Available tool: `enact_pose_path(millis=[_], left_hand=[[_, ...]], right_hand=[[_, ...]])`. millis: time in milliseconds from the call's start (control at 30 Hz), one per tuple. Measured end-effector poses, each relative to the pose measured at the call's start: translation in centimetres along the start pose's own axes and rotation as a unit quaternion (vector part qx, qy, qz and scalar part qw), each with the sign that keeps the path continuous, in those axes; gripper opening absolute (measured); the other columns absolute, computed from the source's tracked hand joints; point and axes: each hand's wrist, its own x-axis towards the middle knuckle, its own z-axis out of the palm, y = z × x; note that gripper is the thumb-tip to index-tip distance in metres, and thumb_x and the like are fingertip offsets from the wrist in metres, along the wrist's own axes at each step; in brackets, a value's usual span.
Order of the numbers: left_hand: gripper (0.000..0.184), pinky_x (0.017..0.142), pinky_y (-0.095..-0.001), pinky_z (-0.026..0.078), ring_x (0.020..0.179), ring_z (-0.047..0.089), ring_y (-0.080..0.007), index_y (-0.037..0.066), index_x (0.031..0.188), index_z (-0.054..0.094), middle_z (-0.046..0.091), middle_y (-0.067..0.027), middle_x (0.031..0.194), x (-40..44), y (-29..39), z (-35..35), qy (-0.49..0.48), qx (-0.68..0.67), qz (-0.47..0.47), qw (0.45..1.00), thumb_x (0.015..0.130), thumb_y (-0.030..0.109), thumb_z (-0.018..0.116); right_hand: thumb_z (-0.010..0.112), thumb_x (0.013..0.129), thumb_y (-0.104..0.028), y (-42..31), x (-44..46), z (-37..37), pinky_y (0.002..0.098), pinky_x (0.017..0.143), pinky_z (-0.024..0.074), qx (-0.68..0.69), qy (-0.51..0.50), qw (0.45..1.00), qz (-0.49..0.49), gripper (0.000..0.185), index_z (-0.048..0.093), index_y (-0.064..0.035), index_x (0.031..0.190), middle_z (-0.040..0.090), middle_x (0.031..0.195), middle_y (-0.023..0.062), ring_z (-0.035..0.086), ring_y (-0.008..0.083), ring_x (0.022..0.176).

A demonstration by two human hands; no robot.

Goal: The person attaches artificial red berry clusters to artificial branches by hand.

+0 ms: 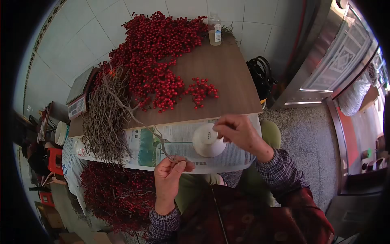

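My left hand pinches the lower end of a long, bare forked branch near the front edge of the newspaper. The branch runs up and left over a bundle of bare twigs. My right hand has its thumb and fingertips pressed together above the right side of an upturned white bowl; whatever those fingertips may hold is too small to make out. The bowl rests on newspaper in front of the brown board. A small sprig of red berries lies on the board.
A large heap of red berries covers the board's back left, beside a plastic bottle. A scale stands at the left. More berry branches lie below left. Black cables hang right of the board.
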Motion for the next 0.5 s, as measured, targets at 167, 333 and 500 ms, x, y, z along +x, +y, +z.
enact_pose_path(millis=[167, 333, 500], left_hand=[[0.008, 0.07, -0.0278, 0.052, 0.073, 0.064, -0.0153, -0.001, 0.096, 0.063, 0.067, -0.0087, 0.082, -0.4, -1.0, -0.2, 0.022, 0.06, -0.005, 0.998, 0.092, 0.006, 0.06], [0.008, 0.072, -0.0233, 0.052, 0.08, 0.064, -0.0105, -0.001, 0.099, 0.063, 0.067, -0.0041, 0.086, 0.7, -0.8, -0.2, 0.022, 0.068, 0.021, 0.997, 0.092, 0.002, 0.06], [0.003, 0.074, -0.0236, 0.051, 0.088, 0.064, -0.0114, -0.001, 0.095, 0.061, 0.065, -0.0059, 0.101, 4.0, 0.2, -0.3, 0.004, 0.098, 0.061, 0.993, 0.092, 0.001, 0.059]], right_hand=[[0.067, 0.084, -0.007, 0.7, 7.9, -0.4, 0.0315, 0.072, 0.0522, -0.235, 0.141, 0.915, -0.296, 0.014, 0.066, -0.0015, 0.098, 0.061, 0.097, 0.0108, 0.063, 0.0211, 0.084], [0.066, 0.083, -0.005, 2.9, 13.9, -0.2, 0.0386, 0.078, 0.0525, -0.409, 0.176, 0.804, -0.394, 0.019, 0.066, -0.0036, 0.101, 0.058, 0.108, 0.0118, 0.061, 0.0309, 0.094], [0.07, 0.079, 0.001, 3.8, 13.5, -1.8, 0.031, 0.074, 0.0548, -0.244, 0.172, 0.907, -0.296, 0.018, 0.068, -0.0027, 0.096, 0.057, 0.109, 0.0125, 0.063, 0.0252, 0.093]])
